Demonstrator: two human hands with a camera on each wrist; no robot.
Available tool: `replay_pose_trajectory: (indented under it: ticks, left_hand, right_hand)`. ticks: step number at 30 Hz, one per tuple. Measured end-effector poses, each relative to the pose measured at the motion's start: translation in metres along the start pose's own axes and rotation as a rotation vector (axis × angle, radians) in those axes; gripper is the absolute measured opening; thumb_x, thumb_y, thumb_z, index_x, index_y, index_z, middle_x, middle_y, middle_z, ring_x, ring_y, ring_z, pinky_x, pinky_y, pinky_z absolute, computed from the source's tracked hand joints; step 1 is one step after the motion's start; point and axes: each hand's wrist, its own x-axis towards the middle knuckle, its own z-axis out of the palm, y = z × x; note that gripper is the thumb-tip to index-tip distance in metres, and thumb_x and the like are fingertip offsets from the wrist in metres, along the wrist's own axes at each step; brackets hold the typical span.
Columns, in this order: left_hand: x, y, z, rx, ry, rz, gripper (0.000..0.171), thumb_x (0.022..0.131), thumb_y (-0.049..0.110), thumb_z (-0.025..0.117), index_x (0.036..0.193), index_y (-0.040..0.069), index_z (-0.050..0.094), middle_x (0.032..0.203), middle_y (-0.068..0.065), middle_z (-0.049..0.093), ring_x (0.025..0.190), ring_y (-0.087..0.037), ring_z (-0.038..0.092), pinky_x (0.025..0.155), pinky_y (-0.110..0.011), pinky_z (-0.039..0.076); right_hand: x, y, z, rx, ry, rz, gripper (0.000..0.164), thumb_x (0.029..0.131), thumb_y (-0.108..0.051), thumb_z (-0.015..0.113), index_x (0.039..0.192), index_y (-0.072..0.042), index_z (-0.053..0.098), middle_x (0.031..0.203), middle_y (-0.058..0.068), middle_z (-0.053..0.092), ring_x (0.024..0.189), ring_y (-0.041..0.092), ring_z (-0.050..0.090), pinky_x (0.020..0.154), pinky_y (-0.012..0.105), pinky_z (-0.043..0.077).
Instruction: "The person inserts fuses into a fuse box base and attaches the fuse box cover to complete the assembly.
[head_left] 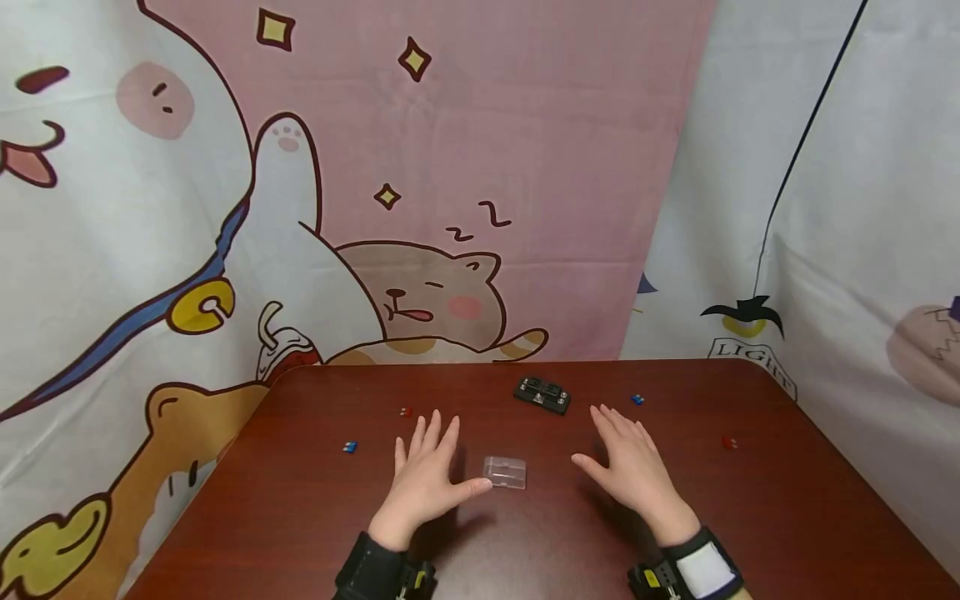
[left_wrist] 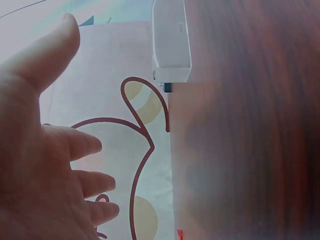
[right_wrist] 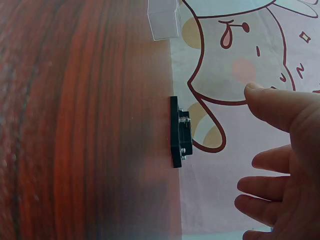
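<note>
My left hand [head_left: 425, 487] hovers over the table with fingers spread and nothing held. Its thumb overlaps the left edge of a small clear plastic box [head_left: 506, 472] in the head view. To the right, my right hand [head_left: 632, 465] is also spread and holds nothing. Beyond the hands lies a black rectangular board [head_left: 542, 395] with small metal parts on top; the right wrist view shows the same black board [right_wrist: 179, 132] from the side. Small blue pieces [head_left: 350, 447] and red pieces [head_left: 406, 412] lie near the left fingertips.
Another small blue piece [head_left: 637, 399] lies past the right fingertips, and a red piece [head_left: 730, 442] farther right. The dark wooden table [head_left: 555, 550] ends at a cartoon-printed cloth [head_left: 480, 125] hanging behind it.
</note>
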Motion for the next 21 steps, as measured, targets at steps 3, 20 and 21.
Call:
replay_pose_trajectory:
  ticks: [3, 20, 21]
  left_hand:
    - [0.001, 0.0, 0.001, -0.001, 0.002, 0.0, 0.102, 0.076, 0.063, 0.075, 0.152, 0.005, 0.037, 0.158, -0.026, 0.023, 0.146, -0.047, 0.01, 0.106, -0.073, 0.001]
    - [0.008, -0.001, 0.01, 0.02, 0.072, 0.03, 0.098, 0.076, 0.061, 0.075, 0.146, 0.001, 0.045, 0.151, -0.029, 0.034, 0.143, -0.047, 0.022, 0.106, -0.073, 0.012]
    - [0.009, -0.001, 0.01, 0.018, 0.08, 0.035, 0.096, 0.076, 0.061, 0.075, 0.146, 0.001, 0.045, 0.15, -0.029, 0.036, 0.142, -0.048, 0.024, 0.105, -0.073, 0.013]
  right_hand:
    - [0.0, 0.0, -0.001, -0.001, -0.001, -0.004, 0.077, 0.084, -0.036, 0.078, 0.142, 0.005, 0.048, 0.142, 0.027, 0.048, 0.132, 0.044, 0.042, 0.107, 0.065, 0.024]
    - [0.011, 0.004, 0.006, -0.001, -0.023, -0.003, 0.078, 0.085, -0.037, 0.077, 0.142, 0.006, 0.046, 0.142, 0.029, 0.047, 0.131, 0.046, 0.043, 0.107, 0.063, 0.028]
    - [0.013, 0.004, 0.007, 0.004, -0.026, -0.005, 0.078, 0.085, -0.037, 0.077, 0.142, 0.007, 0.046, 0.142, 0.029, 0.047, 0.13, 0.046, 0.043, 0.106, 0.063, 0.028]
